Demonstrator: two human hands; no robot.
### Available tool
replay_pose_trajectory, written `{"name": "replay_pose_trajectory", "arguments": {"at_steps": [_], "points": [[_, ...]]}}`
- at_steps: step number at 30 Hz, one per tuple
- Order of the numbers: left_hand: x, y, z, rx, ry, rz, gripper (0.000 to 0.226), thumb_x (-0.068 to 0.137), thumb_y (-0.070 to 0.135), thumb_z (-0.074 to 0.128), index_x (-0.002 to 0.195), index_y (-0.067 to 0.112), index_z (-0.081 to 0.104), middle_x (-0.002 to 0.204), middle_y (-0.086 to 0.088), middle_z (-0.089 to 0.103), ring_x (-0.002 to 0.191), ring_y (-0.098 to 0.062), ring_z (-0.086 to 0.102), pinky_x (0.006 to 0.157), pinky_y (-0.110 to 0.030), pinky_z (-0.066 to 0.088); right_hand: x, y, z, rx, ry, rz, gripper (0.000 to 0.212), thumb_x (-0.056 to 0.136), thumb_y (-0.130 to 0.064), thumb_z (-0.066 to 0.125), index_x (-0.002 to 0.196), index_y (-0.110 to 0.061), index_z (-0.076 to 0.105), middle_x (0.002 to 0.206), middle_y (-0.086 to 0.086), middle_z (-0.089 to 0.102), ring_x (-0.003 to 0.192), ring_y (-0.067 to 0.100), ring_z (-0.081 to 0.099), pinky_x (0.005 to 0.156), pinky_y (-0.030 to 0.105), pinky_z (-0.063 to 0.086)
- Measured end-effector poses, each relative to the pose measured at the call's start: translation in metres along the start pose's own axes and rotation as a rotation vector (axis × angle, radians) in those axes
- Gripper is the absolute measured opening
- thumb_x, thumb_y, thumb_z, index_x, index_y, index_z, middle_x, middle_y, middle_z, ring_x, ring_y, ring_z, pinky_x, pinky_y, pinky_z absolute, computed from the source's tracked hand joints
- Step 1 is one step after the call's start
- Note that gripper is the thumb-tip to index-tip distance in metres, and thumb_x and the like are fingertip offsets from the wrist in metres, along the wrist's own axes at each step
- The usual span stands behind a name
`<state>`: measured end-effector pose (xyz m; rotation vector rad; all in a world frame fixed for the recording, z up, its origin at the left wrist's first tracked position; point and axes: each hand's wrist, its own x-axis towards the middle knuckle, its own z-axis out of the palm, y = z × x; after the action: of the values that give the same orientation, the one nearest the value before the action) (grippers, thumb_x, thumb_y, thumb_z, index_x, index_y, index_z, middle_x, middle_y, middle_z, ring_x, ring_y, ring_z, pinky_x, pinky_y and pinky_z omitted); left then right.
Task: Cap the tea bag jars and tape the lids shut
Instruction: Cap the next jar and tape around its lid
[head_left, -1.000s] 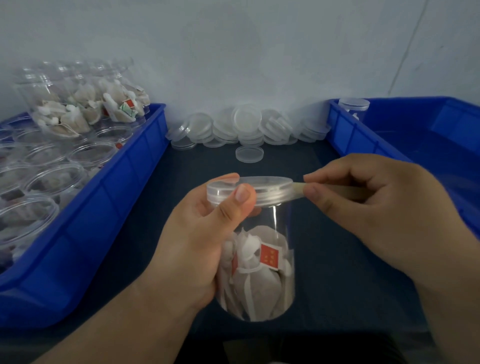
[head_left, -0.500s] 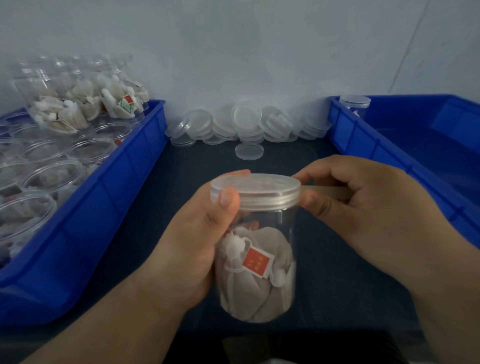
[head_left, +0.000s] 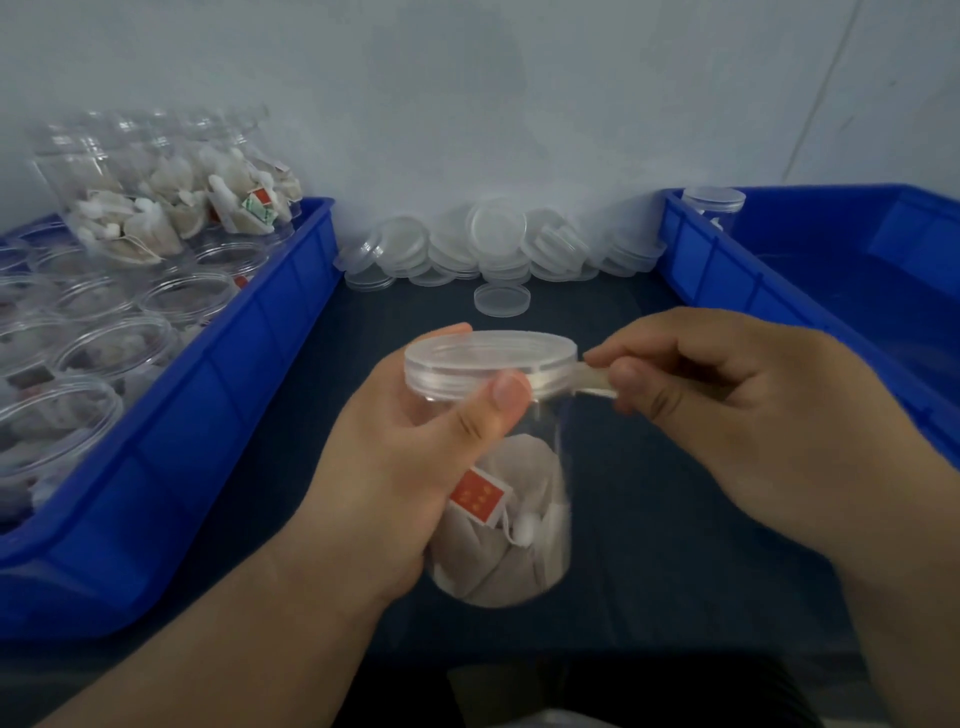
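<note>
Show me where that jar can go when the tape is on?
The right blue bin is mostly bare, with just one capped jar in its far corner. The dark table between the bins is free too. The left blue bin is packed with open jars, and loose lids crowd the wall.

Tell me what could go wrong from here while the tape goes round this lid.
1. The right hand pinches the tape strip with its fingertips alone, stretched off the side of the lid. The strip may crease, stick to the fingers, or land askew and miss the seam.
2. The left hand grips the jar with only its thumb on the lid's rim. The pull of the tape might turn or tip the jar.
</note>
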<state>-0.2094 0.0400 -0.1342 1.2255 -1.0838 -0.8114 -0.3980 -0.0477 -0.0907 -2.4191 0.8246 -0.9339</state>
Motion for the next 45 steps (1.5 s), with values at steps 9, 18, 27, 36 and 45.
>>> {"name": "replay_pose_trajectory", "arguments": {"at_steps": [9,18,27,36,45], "points": [[0.003,-0.003,0.003,-0.2,0.194,-0.238,0.096,0.028,0.071,0.089,0.114,0.034,0.069,0.101,0.007,0.078,0.094,-0.013,0.076,0.074,-0.04,0.061,-0.001,-0.002,-0.01,-0.131,0.157,-0.004,0.014,0.077,-0.052,0.065,0.077,-0.038,0.065,0.085,-0.027,0.063,0.075,-0.008,0.059,0.062,0.0,0.039],[-0.005,0.0,0.005,-0.453,0.026,-0.248,0.107,0.032,0.062,0.096,0.125,0.019,0.066,0.12,-0.014,0.073,0.108,-0.029,0.073,0.072,-0.039,0.061,0.002,-0.001,0.007,-0.074,0.158,-0.03,0.028,0.079,-0.059,0.054,0.084,-0.035,0.065,0.069,-0.026,0.058,0.077,-0.007,0.057,0.068,0.001,0.04],[-0.007,0.001,0.0,-0.424,-0.13,-0.202,0.097,0.038,0.061,0.095,0.122,0.02,0.071,0.122,-0.014,0.071,0.109,-0.032,0.071,0.08,-0.039,0.06,0.003,0.0,0.01,-0.086,0.142,-0.033,0.037,0.081,-0.063,0.046,0.089,-0.032,0.066,0.076,-0.026,0.059,0.09,-0.012,0.052,0.074,-0.005,0.033],[-0.004,0.002,0.001,-0.144,-0.079,0.058,0.052,0.059,0.074,0.08,0.107,0.055,0.072,0.115,0.012,0.074,0.108,-0.012,0.071,0.087,-0.036,0.058,-0.003,0.0,0.014,-0.309,0.159,-0.071,0.044,0.094,-0.061,0.042,0.092,-0.027,0.069,0.075,-0.014,0.06,0.068,0.005,0.053,0.063,0.016,0.037],[-0.003,-0.005,0.002,-0.004,0.033,0.039,0.047,0.053,0.075,0.079,0.097,0.059,0.072,0.105,0.019,0.075,0.101,-0.004,0.072,0.087,-0.037,0.055,-0.001,-0.005,0.008,-0.115,0.037,0.045,0.031,0.08,-0.065,0.049,0.092,-0.042,0.066,0.074,-0.017,0.064,0.072,0.0,0.061,0.053,0.01,0.043]]}}
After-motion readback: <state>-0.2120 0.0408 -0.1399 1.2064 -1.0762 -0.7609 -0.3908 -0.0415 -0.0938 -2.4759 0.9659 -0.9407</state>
